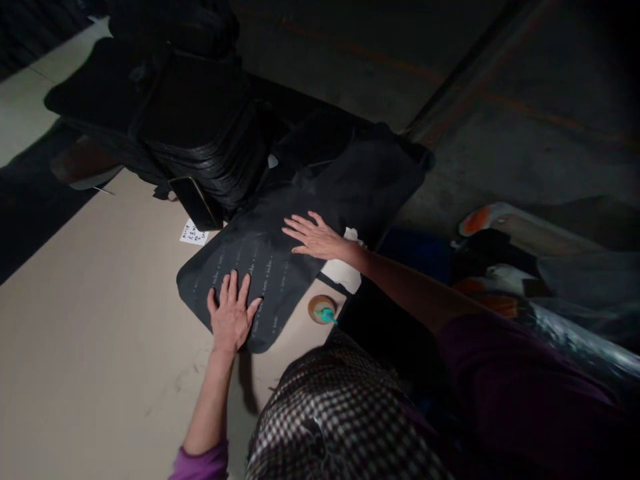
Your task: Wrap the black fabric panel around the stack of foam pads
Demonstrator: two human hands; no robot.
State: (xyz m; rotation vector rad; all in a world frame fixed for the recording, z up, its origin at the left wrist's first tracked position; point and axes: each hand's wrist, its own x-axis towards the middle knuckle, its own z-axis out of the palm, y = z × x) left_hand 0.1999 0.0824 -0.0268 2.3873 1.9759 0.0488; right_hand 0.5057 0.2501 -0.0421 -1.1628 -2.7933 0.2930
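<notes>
A dark fabric piece [280, 293] with rows of small pale lettering lies flat on the beige table [100, 320]. My left hand [233, 317] rests on its lettered part, palm down with fingers spread. Farther right, my right hand [317, 239] lies flat with fingers apart on plain dark cloth [370, 173], which reaches toward the table's far edge. Neither hand grips anything. Beside my right wrist is a crumpled white piece [344, 273]. Nearer my body, a small round brown object [320, 309] with a teal part sits on the table.
A tall stack of dark pieces [200, 147] stands behind the fabric, with a phone [197, 203] leaning against it. A handwritten white note [193, 233] lies by the phone. Plastic-wrapped items [585, 340] are at the right, below table height.
</notes>
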